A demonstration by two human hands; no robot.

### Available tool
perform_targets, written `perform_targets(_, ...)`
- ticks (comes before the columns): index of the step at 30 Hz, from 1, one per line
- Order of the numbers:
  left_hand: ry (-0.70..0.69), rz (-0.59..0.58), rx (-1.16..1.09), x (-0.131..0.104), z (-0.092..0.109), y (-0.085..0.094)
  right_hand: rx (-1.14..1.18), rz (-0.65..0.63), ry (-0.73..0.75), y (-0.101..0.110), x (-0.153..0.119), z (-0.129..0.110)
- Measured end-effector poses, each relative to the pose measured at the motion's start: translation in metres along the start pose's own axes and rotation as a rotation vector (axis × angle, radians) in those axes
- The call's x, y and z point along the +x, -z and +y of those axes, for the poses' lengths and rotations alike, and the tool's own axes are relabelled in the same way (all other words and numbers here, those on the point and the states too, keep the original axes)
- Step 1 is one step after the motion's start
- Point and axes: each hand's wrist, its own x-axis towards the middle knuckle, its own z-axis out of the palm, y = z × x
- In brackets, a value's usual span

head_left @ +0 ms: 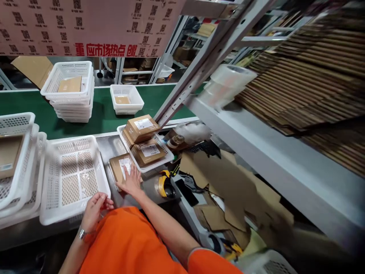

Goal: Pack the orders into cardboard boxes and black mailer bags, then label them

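Observation:
My right hand (131, 180) lies with spread fingers on a flat brown carton (116, 166), partly over its white label. This carton rests on the metal bench beside a white plastic basket (169, 156). Inside that basket are several labelled brown boxes, among them an upper box (142, 128) and a lower box (149, 151). My left hand (97, 208) is closed, fingers curled, with nothing visible in it. It is at the near right corner of a larger white basket (47, 182) that has a mesh bottom and no box in it.
A green conveyor belt (102, 110) runs behind, carrying stacked baskets (74, 110) and a smaller basket (127, 110). More nested baskets (38, 171) stand left. A yellow tape dispenser (164, 184) is right of my hand. A slanted metal post (196, 64) and shelf (270, 167) hold flattened cardboard (308, 80).

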Motion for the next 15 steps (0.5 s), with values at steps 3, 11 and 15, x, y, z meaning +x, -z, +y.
perform_targets(3,-0.062,0.087,0.001,-0.003,0.001,0.021,0.037,-0.064,-0.060,0.001,-0.021,0.002)
perform_targets(11,-0.376,0.649,0.532,-0.017,0.026,0.128,0.061,-0.254,-0.054,0.010,-0.064,0.036)
perform_targets(15,-0.425,0.897,1.037,-0.022,0.025,0.160,0.454,-0.150,-0.166,0.023,-0.069,0.052)
